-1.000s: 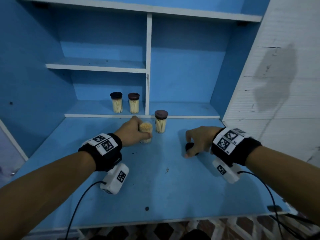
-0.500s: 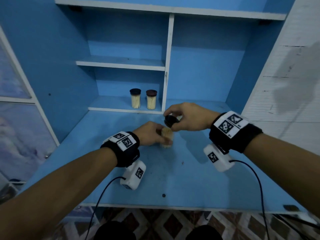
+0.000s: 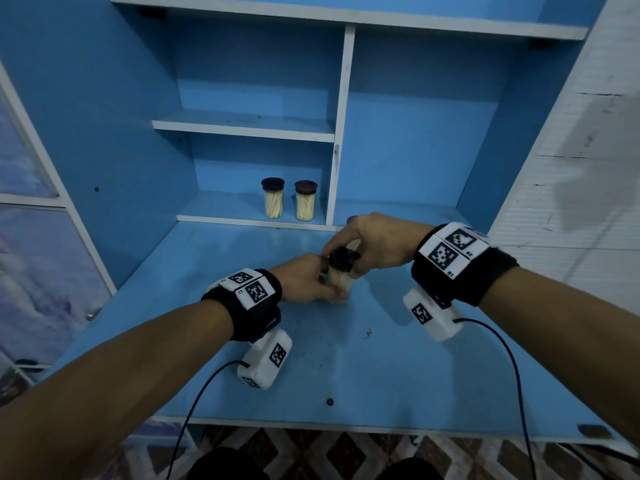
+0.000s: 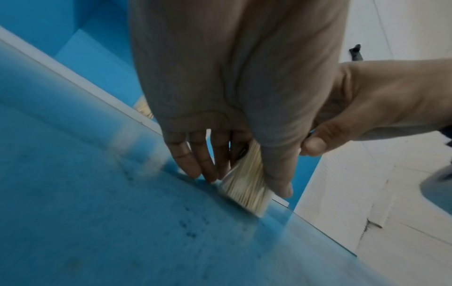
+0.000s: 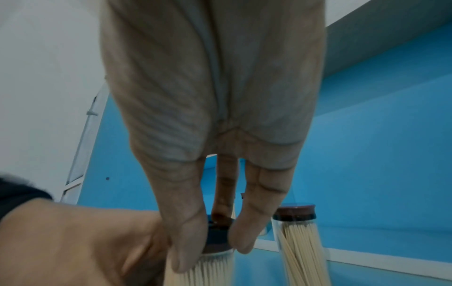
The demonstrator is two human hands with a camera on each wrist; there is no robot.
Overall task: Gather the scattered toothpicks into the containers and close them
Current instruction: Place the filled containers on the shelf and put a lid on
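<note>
Capping a toothpick container on the blue desk
Left hand (image 3: 304, 278) grips the toothpick container (image 3: 339, 284) standing on the desk (image 3: 381, 375); right hand (image 3: 377, 242) pinches its dark lid (image 3: 341, 258) on top. No readable labels.

The left hand (image 3: 304, 277) and right hand (image 3: 375, 242) are crowding the toothpick container (image 3: 339, 284) from both sides and above near the back of the tabletop (image 3: 381, 375), so no way in is showing there. Just behind the right hand another capped container (image 5: 299, 240) is standing close, narrowing the space rearward. Farther back, two capped containers (image 3: 289, 199) are sitting side by side on the low shelf (image 3: 221, 209), hard against the white divider (image 3: 341, 133). The front and right of the tabletop are lying open, crossed only by two trailing cables (image 3: 512, 358). The blue side wall (image 3: 86, 133) is closing off the left.
</note>
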